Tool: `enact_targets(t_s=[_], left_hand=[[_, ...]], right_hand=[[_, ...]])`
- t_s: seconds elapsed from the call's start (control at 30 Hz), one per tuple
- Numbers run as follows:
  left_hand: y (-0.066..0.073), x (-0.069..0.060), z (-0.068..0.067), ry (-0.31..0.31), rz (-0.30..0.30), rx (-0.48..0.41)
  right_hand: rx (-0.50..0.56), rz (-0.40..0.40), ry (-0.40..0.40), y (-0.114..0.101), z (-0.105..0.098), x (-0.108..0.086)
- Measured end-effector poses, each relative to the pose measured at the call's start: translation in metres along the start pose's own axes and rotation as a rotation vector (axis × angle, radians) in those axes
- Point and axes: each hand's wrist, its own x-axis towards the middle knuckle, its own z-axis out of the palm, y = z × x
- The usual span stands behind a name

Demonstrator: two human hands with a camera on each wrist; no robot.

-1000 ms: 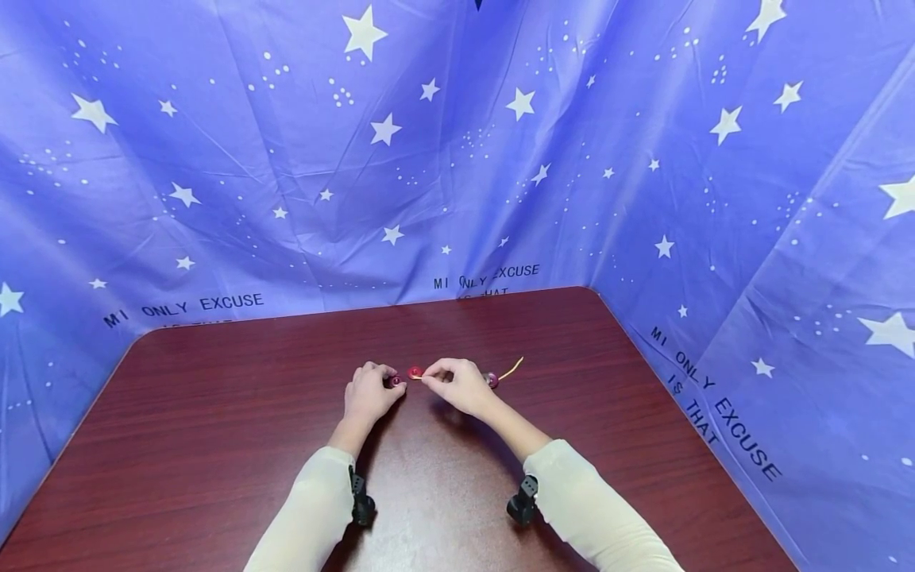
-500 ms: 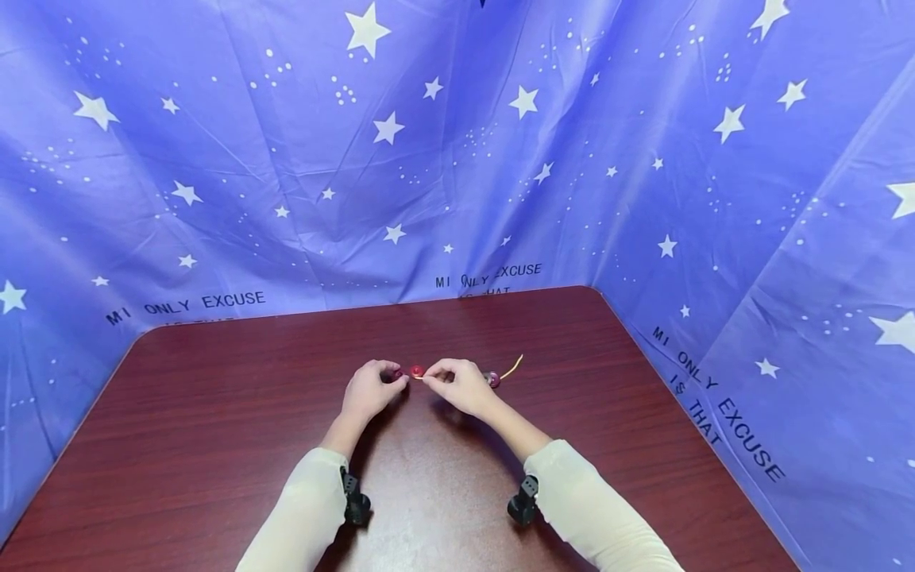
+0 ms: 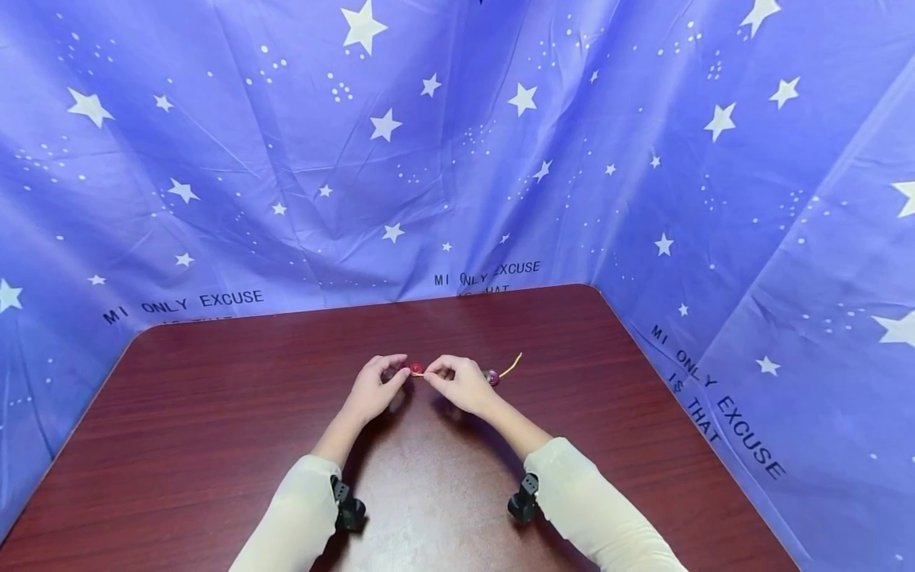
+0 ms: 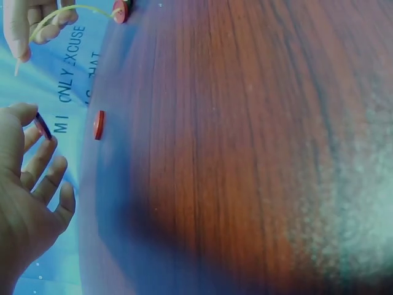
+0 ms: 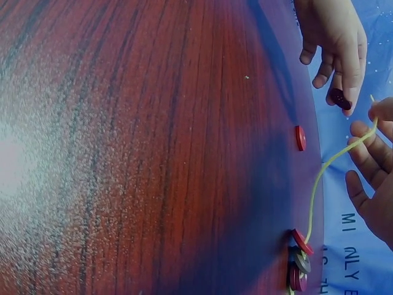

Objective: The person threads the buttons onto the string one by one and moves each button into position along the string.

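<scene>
Between thumb and fingertips, my left hand (image 3: 372,391) pinches a dark maroon button (image 4: 43,126), tilted on edge and clear of the tabletop in the left wrist view. My right hand (image 3: 461,387) pinches a yellow string (image 5: 325,165) near one end, with a short tip sticking out toward the button. String tip and button are close but apart in the right wrist view. A loose red button (image 5: 300,138) lies on the table just beyond the fingertips. Further along the string sit a red button (image 5: 301,241), a grey one (image 5: 303,263) and a maroon one (image 5: 298,278).
The string's other end (image 3: 511,365) trails on the reddish-brown wooden table (image 3: 214,445), right of the right hand. Blue star-printed curtains (image 3: 457,183) hang behind the table and along its right side. Black cameras (image 3: 525,500) are strapped at both wrists.
My left hand has shifted slightly right and away from me, closer to the right hand. It has turned the maroon button, whose face showed before. The right hand stays nearly still.
</scene>
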Motion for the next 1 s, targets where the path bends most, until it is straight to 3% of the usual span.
enact_targets(t_s=[0.33,0.53,0.7,1.0], left_hand=[[0.001,-0.005,-0.001,-0.017,-0.015,-0.066],[0.006,-0.006,-0.002,-0.081,-0.107,-0.215],[0.012,-0.006,-0.004,-0.087,-0.185,-0.345],[0.014,-0.009,-0.005,-0.178,-0.241,-0.506]], right_hand=[[0.014,-0.001,0.012,-0.001,0.0,0.0],[0.018,-0.008,0.014,-0.001,0.001,-0.001],[0.011,-0.012,0.015,-0.001,0.001,0.0],[0.011,0.001,0.018,-0.005,0.001,0.0]])
